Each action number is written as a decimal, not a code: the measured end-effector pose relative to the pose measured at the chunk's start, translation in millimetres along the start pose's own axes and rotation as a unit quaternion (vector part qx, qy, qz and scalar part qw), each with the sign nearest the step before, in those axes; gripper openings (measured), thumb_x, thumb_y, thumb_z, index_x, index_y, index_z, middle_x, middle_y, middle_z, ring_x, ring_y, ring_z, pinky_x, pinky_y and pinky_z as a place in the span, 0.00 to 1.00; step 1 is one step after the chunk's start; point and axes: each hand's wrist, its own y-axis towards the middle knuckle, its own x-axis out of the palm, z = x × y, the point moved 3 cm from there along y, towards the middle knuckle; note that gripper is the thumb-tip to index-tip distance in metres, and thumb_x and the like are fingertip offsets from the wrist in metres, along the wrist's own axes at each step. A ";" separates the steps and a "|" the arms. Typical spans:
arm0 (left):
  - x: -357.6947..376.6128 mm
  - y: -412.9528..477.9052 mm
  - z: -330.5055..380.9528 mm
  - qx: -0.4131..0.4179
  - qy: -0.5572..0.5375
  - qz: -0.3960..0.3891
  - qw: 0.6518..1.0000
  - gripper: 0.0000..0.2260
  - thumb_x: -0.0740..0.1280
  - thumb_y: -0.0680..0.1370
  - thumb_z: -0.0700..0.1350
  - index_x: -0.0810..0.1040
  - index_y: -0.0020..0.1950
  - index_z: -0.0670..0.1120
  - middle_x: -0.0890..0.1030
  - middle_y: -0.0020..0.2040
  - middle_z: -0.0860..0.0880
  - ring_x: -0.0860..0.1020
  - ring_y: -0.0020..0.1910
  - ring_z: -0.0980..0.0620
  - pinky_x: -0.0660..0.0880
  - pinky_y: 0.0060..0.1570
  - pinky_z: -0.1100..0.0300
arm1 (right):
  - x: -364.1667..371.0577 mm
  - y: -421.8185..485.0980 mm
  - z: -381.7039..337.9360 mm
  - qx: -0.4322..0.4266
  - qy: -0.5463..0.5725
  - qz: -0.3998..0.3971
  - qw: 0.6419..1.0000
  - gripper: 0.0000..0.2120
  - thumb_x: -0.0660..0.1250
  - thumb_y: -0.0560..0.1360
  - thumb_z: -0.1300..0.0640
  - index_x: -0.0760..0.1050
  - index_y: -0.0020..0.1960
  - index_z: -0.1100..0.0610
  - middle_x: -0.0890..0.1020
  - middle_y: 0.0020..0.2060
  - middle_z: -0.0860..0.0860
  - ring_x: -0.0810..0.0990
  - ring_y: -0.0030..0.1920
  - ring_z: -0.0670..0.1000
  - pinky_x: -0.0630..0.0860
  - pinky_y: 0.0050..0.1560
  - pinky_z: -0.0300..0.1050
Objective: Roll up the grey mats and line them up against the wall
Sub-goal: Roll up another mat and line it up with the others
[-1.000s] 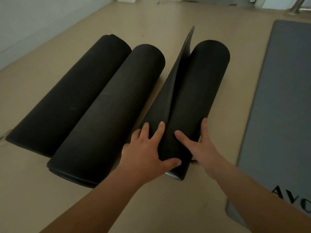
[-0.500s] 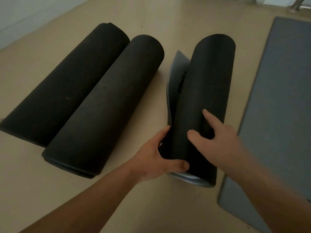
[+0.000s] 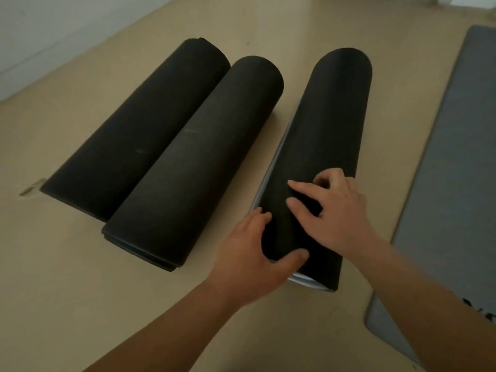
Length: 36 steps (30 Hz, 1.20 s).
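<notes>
Three rolled mats, black outside, lie side by side on the floor. The third rolled mat (image 3: 324, 135) is on the right, with grey showing along its left edge and near end. My left hand (image 3: 255, 245) wraps the roll's near left side, thumb across the top. My right hand (image 3: 330, 208) presses on top of the same roll, fingers spread leftward. The middle rolled mat (image 3: 193, 167) and the left rolled mat (image 3: 137, 132) touch each other, apart from the third. A flat grey mat (image 3: 451, 183) lies unrolled on the right.
The pale wall (image 3: 40, 28) runs along the far left, beyond the left roll. Beige floor (image 3: 80, 291) surrounds the mats. Black lettering (image 3: 483, 312) shows on the flat mat's near end. A small grey corner (image 3: 32, 187) sticks out by the left roll's near end.
The loose flap that stood up along the third roll's left side now lies wrapped down. My right hand moved onto the top of the roll, my left slid to its near end.
</notes>
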 end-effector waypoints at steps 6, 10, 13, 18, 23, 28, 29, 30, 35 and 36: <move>5.0 2.3 -22.6 -0.043 0.006 0.003 0.999 0.56 0.71 0.63 0.78 0.50 0.83 0.58 0.56 0.81 0.60 0.58 0.78 0.57 0.66 0.76 0.49 | 11.6 -5.7 18.7 0.014 0.076 -0.085 0.993 0.30 0.58 0.75 0.28 0.65 0.76 0.30 0.50 0.80 0.45 0.50 0.80 0.58 0.57 0.77 0.64; -5.8 3.5 -57.1 -0.038 -0.017 0.033 0.999 0.51 0.70 0.66 0.77 0.53 0.83 0.62 0.52 0.77 0.65 0.55 0.77 0.59 0.67 0.74 0.51 | 21.8 -19.6 12.5 -0.008 0.089 -0.099 0.991 0.32 0.59 0.75 0.29 0.58 0.78 0.28 0.42 0.81 0.40 0.43 0.82 0.56 0.53 0.78 0.61; -10.3 -6.0 -67.0 0.067 0.036 0.102 0.992 0.34 0.65 0.76 0.69 0.62 0.81 0.63 0.56 0.81 0.55 0.59 0.78 0.53 0.70 0.70 0.49 | 27.2 -21.4 10.1 0.107 0.221 -0.127 0.961 0.37 0.66 0.71 0.29 0.54 0.77 0.24 0.42 0.80 0.37 0.46 0.82 0.50 0.56 0.79 0.53; -1.4 -14.4 -40.3 0.074 0.177 0.060 0.980 0.35 0.54 0.79 0.71 0.55 0.83 0.61 0.53 0.83 0.55 0.52 0.82 0.52 0.64 0.77 0.49 | 36.9 -26.7 1.8 0.201 0.353 -0.143 0.902 0.42 0.73 0.72 0.36 0.50 0.75 0.20 0.42 0.82 0.40 0.55 0.78 0.47 0.73 0.51 0.26; -11.0 -8.3 -28.1 0.029 0.163 0.061 0.984 0.45 0.67 0.66 0.79 0.58 0.79 0.63 0.52 0.79 0.60 0.56 0.78 0.56 0.67 0.66 0.61 | 36.3 -27.7 -2.1 0.216 0.412 -0.111 0.878 0.40 0.76 0.65 0.33 0.58 0.69 0.16 0.50 0.80 0.39 0.62 0.78 0.51 0.78 0.66 0.50; -20.4 -22.1 -27.1 -0.003 0.054 0.016 0.998 0.51 0.70 0.58 0.81 0.59 0.75 0.62 0.56 0.72 0.64 0.65 0.68 0.62 0.72 0.64 0.62 | 31.8 -39.5 -30.4 0.218 0.433 -0.075 0.871 0.27 0.70 0.78 0.43 0.62 0.65 0.15 0.52 0.78 0.39 0.64 0.76 0.52 0.67 0.75 0.53; -22.7 -27.9 -32.2 -0.017 0.029 0.014 0.999 0.49 0.71 0.58 0.81 0.59 0.73 0.64 0.58 0.69 0.65 0.68 0.64 0.62 0.74 0.62 0.62 | 29.8 -45.5 -38.8 0.204 0.420 -0.081 0.880 0.26 0.68 0.79 0.44 0.63 0.64 0.16 0.51 0.78 0.39 0.63 0.76 0.51 0.66 0.75 0.51; -26.2 -33.8 -39.0 -0.040 0.002 0.015 0.999 0.47 0.71 0.57 0.80 0.60 0.69 0.65 0.60 0.66 0.65 0.70 0.61 0.61 0.77 0.58 0.62 | 29.3 -52.2 -47.9 0.190 0.400 -0.097 0.891 0.24 0.66 0.80 0.43 0.63 0.65 0.17 0.49 0.79 0.38 0.60 0.78 0.51 0.65 0.76 0.50; -43.8 -37.2 -59.1 -0.120 0.006 0.031 0.992 0.39 0.66 0.61 0.81 0.64 0.64 0.62 0.69 0.62 0.61 0.77 0.54 0.59 0.82 0.50 0.58 | 29.1 -64.3 -72.1 0.123 0.220 -0.088 0.964 0.25 0.58 0.80 0.37 0.61 0.76 0.27 0.53 0.76 0.39 0.57 0.77 0.52 0.67 0.75 0.54; -45.6 -35.7 -56.1 -0.114 0.046 0.037 0.992 0.39 0.65 0.64 0.80 0.64 0.68 0.61 0.69 0.67 0.60 0.75 0.59 0.58 0.81 0.56 0.56 | 27.8 -57.9 -67.5 0.106 0.198 -0.058 0.973 0.26 0.60 0.78 0.37 0.63 0.76 0.29 0.57 0.71 0.41 0.61 0.73 0.52 0.69 0.71 0.51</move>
